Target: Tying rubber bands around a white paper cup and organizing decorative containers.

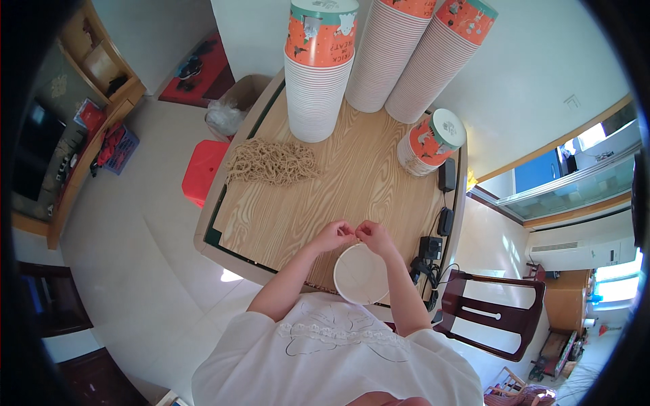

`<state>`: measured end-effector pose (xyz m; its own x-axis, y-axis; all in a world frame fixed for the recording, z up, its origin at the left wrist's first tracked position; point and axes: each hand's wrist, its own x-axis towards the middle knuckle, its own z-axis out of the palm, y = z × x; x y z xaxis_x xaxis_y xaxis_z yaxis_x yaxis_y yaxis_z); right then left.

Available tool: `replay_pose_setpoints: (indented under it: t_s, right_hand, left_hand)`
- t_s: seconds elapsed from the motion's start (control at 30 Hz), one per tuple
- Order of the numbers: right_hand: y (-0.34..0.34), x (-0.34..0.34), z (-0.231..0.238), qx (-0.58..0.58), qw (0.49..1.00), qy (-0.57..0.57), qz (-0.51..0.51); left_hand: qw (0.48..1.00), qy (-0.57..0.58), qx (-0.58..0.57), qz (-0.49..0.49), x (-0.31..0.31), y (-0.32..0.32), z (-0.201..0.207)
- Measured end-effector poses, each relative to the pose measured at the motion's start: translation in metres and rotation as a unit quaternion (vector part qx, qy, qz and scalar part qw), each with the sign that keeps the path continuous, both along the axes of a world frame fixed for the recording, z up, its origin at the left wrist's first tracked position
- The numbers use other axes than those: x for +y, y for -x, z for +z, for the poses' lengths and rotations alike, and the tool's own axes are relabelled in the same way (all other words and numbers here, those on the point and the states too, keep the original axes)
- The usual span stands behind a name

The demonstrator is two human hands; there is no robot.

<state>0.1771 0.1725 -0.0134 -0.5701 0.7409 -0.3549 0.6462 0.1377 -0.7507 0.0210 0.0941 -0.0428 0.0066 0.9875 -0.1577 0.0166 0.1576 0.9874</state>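
fingers (348,230) of the left hand (332,236) and right hand (375,237) curl inward, tips nearly meeting; whether they pinch anything is too small to tell. white tub (359,274) sits just nearer the body, beige string (274,162) lies beyond them leftward, and tall tub stack (315,98) stands farther past that.

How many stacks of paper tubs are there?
4 orange-and-white stacks: left tall stack, middle tall stack, right tall stack at the far end of the wood-grain table; short stack near its right edge.
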Motion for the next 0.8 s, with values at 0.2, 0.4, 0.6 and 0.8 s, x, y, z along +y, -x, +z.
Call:
replay_pose_setpoints:
  t_s: [0.2, 0.4, 0.6, 0.8]
  right_hand:
    - [0.002, -0.003, 0.002, 0.067, 0.998, 0.009, -0.017]
    - [0.007, -0.003, -0.002, 0.098, 0.992, 0.019, -0.080]
    - [0.020, -0.001, 0.017, -0.070, 0.997, -0.041, -0.007]
    - [0.021, 0.002, 0.014, -0.100, 0.993, -0.044, 0.046]
  left_hand:
    - [0.990, 0.110, -0.091, -0.016, 0.001, -0.013, -0.008]
    - [0.965, 0.199, -0.163, 0.049, -0.001, -0.022, -0.016]
    - [0.976, 0.165, -0.120, 0.076, -0.006, -0.023, -0.011]
    - [0.979, 0.172, -0.072, 0.077, -0.008, -0.022, -0.009]
